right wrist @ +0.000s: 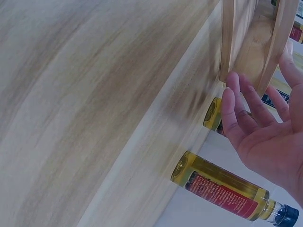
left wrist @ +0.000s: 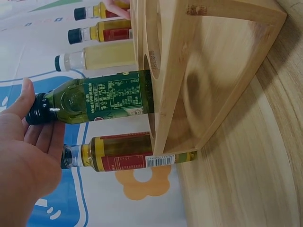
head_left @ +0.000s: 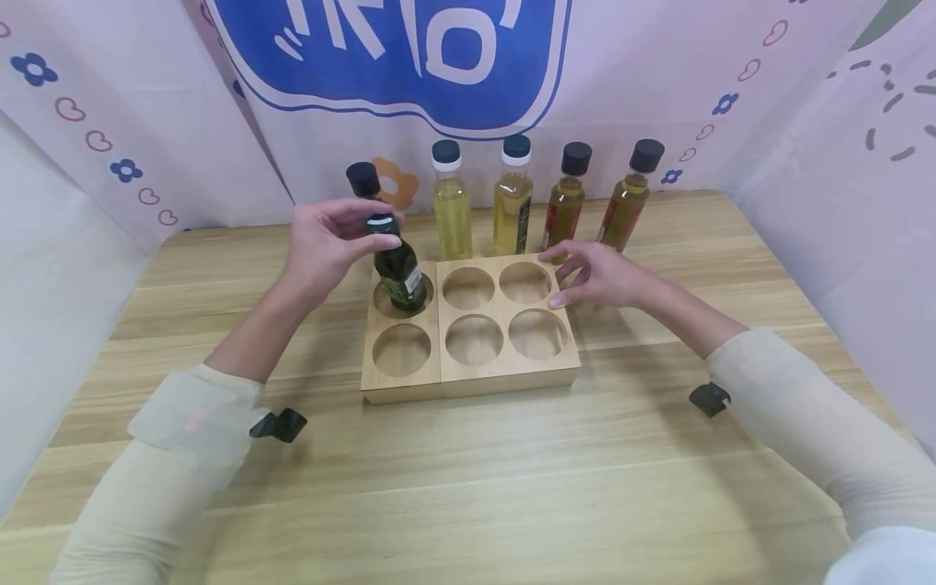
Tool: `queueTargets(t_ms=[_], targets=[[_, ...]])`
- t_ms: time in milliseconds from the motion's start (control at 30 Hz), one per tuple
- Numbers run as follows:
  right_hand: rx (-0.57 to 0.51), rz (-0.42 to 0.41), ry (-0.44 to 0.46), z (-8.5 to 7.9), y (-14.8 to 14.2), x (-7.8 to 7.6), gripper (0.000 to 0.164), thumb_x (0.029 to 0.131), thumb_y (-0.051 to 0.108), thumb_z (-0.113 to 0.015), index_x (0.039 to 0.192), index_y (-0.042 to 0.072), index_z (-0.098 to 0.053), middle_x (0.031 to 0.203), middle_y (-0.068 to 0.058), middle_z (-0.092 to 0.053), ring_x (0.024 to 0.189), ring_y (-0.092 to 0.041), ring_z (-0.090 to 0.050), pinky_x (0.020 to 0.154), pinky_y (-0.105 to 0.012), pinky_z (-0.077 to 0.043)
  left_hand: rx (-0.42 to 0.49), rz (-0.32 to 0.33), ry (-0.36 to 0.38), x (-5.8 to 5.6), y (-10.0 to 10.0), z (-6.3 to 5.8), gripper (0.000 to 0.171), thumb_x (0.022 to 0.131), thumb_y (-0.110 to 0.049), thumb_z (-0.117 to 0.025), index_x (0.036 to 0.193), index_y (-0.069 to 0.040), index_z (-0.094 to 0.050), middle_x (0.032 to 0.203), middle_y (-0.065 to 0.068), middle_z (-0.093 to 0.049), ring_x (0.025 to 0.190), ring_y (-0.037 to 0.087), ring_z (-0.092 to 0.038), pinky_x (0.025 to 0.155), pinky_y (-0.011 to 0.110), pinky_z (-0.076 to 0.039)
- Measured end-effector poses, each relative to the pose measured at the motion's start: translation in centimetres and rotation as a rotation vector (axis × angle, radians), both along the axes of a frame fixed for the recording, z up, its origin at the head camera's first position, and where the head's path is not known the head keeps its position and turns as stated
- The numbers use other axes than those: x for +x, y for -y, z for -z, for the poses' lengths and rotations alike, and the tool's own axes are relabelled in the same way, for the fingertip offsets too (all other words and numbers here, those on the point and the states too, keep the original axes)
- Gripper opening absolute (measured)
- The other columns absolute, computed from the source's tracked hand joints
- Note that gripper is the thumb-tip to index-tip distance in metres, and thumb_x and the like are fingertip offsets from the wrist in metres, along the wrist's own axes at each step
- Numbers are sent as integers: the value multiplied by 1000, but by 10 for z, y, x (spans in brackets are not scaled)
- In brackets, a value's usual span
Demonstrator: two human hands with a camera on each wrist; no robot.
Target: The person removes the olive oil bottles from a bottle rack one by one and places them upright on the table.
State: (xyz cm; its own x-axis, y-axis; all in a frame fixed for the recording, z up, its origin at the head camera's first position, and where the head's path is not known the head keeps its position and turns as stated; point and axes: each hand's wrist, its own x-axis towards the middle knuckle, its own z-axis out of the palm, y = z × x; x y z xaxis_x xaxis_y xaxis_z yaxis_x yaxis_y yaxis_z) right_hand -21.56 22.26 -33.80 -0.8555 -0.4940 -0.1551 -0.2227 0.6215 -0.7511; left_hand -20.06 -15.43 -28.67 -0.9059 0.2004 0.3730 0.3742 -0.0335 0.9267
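Observation:
My left hand (head_left: 325, 240) holds a dark green glass bottle (head_left: 400, 272) by its black cap, thumb on one side and fingers on the other. The bottle's lower end sits in the back-left round hole of a bamboo rack (head_left: 457, 382), leaning slightly. In the left wrist view its green label (left wrist: 113, 97) shows, and the base is hidden by the rack's top board. At the rack's right side, my right hand (head_left: 603, 275) rests with spread, lightly bent fingers (right wrist: 258, 109) against the edge. The rack's other holes hold no bottles.
Behind the rack stand two pale oil bottles (head_left: 452, 207), two red-label bottles (head_left: 625, 207) to their right and another black-capped bottle (head_left: 363, 180) at left. A printed cloth (head_left: 621, 97) hangs behind the wooden table (head_left: 468, 496). A seam divides the rack's top.

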Motion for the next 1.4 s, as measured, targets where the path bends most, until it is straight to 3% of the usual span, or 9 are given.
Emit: queueTargets(t_ms=[167,433,900,1400], targets=[[-6,1,18,0,-1,-1,73,86,17,-87,148,7,-50,128,-28,-67,103,-39,-72,77,-46,-63,32,6,-31,0,0,-2,25,82,17,-78,106,9,-76,97,8,-80,90,17,-77,86,25,-61],[-18,10,39,0,-1,0,71,87,17,-86,148,7,-51,130,-28,-65,104,-40,-72,60,-50,-62,81,15,-54,1,3,-8,25,83,16,-78,106,10,-76,99,10,-80,91,19,-77,89,26,-60],[-16,10,36,0,-1,0,71,87,17,-86,148,9,-52,130,-27,-66,103,-39,-72,60,-49,-62,147,-73,-35,2,8,-20,28,82,19,-77,109,15,-72,96,11,-80,93,21,-77,92,29,-59],[-3,4,32,-1,0,1,72,87,17,-86,150,7,-51,132,-29,-64,106,-41,-70,63,-49,-62,192,-131,-45,1,18,-25,25,81,17,-79,105,11,-76,95,11,-80,91,21,-77,90,27,-60]])
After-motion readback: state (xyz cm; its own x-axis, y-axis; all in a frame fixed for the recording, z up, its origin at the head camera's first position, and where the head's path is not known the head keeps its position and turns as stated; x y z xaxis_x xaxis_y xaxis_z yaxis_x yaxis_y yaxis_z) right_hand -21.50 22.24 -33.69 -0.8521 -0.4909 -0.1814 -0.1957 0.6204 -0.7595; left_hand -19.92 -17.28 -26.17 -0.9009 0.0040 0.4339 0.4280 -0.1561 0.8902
